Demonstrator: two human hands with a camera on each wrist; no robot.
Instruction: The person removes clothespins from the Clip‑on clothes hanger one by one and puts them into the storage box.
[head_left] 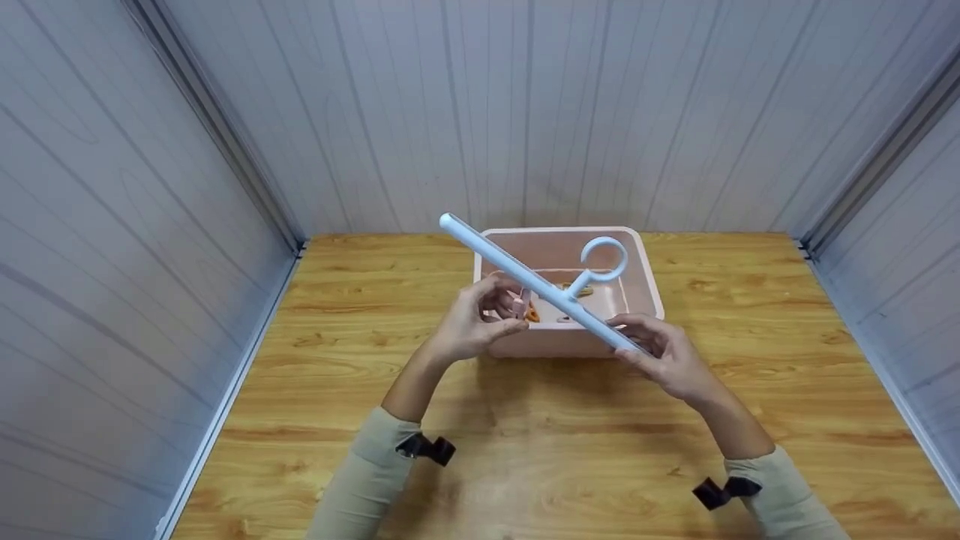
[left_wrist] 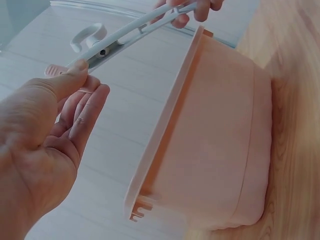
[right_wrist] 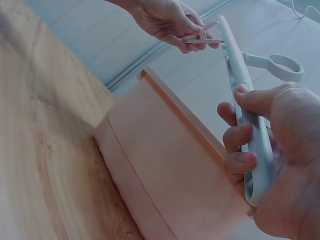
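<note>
Head view: right hand grips the pale blue plastic hanger bar with ring hook above the pink plastic tub; left hand pinches a small pink clip.
Left wrist: thumb and fingers clamped on the clip; a slip would drop it.
Right wrist: fingers curled around the bar's end; the one-ended hold risks tilting.

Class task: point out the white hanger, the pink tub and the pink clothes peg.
white hanger [head_left: 525,276]: head view, on its straight bar.
pink tub [head_left: 561,232]: head view, far rim.
pink clothes peg [right_wrist: 204,31]: right wrist view, its prongs.
</note>
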